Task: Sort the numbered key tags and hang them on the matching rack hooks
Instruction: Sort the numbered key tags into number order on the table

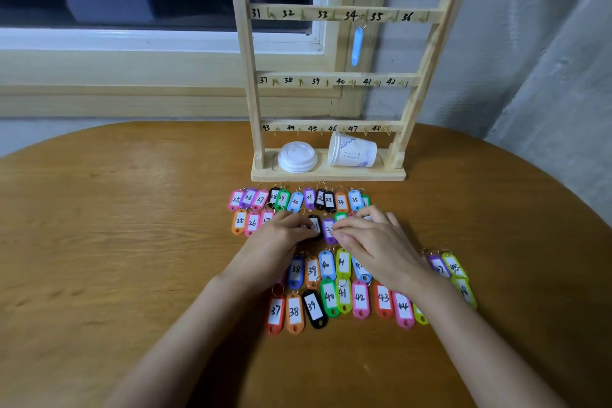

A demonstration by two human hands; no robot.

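- I look down on a round brown wooden table (132,242) with plain grain; it stands close against a grey plastered wall (536,53) and below a pale-framed window (159,43) whose glass is dark.
- A tall pale wooden rack (246,83) stands at the far side of the table; the three rails I can see carry handwritten numbers, 31 to 36, 37 to 42 and 43 to 48, each with a small hook beside it.
- One light blue plastic key tag (356,46) hangs by its ring from the hook at 34.
- On the rack's base sit a stack of white plastic cup lids (297,157) at the left and a white paper cup (352,151) tipped on its side at the right.
- The coloured numbered key tags (361,300) lie flat on the table in rows just in front of the rack; the two far rows begin at 25, the two near rows at 37.
- The left hand (281,237) lies palm down over the second row, fingers bent, tips at a black key tag (314,223) marked 31; I cannot tell whether it pinches the tag or only touches it.
- The right hand (377,242) lies beside it, fingertips at a purple key tag (329,230); I cannot tell whether it has a grasp either.
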